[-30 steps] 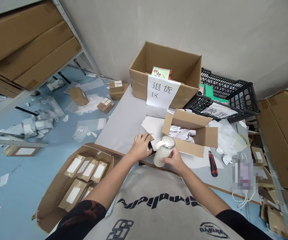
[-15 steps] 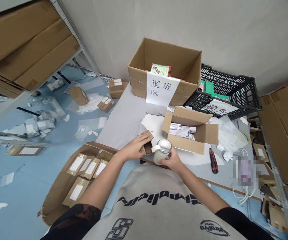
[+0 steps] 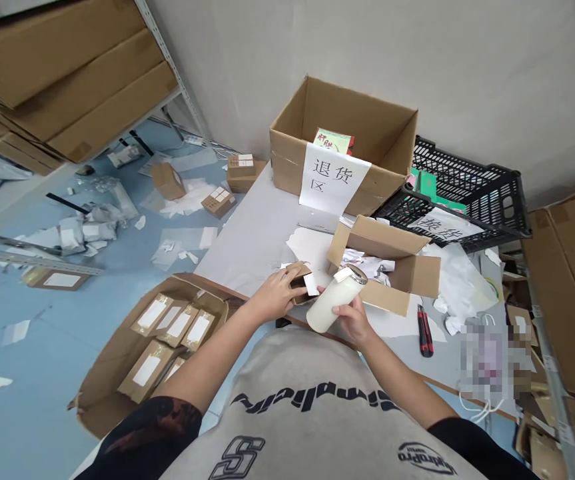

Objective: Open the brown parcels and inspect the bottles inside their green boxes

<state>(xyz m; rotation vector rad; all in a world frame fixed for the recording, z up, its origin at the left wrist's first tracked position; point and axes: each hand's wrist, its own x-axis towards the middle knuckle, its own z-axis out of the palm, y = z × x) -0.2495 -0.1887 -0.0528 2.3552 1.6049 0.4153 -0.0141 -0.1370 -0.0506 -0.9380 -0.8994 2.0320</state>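
Small carton [image 3: 298, 283] open — left hand [image 3: 273, 295] holding it.

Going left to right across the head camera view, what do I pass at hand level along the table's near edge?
Open brown cardboard carton of white-labelled small boxes, left hand, white cylindrical bottle with a silver cap, red-and-black box cutter.
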